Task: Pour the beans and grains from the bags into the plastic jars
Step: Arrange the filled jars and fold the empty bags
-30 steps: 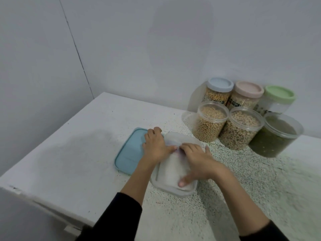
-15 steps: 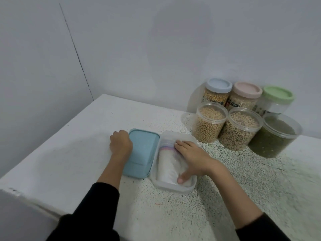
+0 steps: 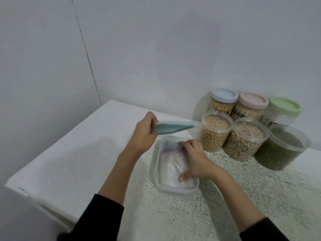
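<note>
A clear rectangular plastic box [image 3: 161,185] sits mid-table with folded empty plastic bags [image 3: 169,164] inside. My right hand [image 3: 192,160] presses down on the bags, fingers spread and thumb at the near end. My left hand [image 3: 144,134] grips the left edge of a light blue lid [image 3: 173,126] and holds it in the air above the box's far end. At the back right stand three open jars: two of beige beans [image 3: 214,131] [image 3: 245,139] and one of green grains [image 3: 281,148].
Behind the open jars stand three lidded jars with blue [image 3: 224,100], pink [image 3: 251,105] and green [image 3: 283,108] lids, against the wall. The white speckled table [image 3: 69,162] ends at a left and near-left edge. Grey walls meet at the far left corner.
My left hand left the bags, took the blue lid from the table beside the box, and lifted it up over the box. My right hand stayed pressing on the bags.
</note>
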A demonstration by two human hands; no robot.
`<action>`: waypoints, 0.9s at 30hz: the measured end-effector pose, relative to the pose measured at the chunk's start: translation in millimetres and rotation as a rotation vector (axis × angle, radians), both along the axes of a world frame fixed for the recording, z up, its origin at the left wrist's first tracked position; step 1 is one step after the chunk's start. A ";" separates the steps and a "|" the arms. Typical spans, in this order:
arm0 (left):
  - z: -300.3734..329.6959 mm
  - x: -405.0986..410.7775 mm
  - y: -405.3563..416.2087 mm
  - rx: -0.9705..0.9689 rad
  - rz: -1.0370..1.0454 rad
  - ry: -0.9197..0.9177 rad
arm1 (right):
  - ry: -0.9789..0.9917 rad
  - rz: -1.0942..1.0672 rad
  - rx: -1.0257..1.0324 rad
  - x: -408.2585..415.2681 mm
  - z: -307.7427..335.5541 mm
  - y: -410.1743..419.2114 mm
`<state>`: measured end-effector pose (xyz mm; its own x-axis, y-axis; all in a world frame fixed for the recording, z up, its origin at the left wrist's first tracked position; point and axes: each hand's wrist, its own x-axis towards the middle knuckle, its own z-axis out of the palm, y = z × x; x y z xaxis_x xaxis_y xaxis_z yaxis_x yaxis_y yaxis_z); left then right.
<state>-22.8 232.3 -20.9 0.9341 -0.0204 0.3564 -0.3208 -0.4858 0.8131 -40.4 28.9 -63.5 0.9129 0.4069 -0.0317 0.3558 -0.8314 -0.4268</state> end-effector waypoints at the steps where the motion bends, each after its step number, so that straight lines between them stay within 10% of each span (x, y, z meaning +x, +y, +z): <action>1: -11.6 -3.6 -0.5 -0.054 -0.066 -0.011 | -0.016 -0.029 0.049 0.5 -2.7 -0.2; 13: -65.6 -29.0 6.9 -0.031 -0.295 -0.057 | -0.021 -0.480 1.034 -16.3 -23.3 -0.2; 27: -58.9 -2.0 -25.3 -0.020 0.199 -0.055 | 0.033 -0.430 0.857 -28.0 -22.7 -7.2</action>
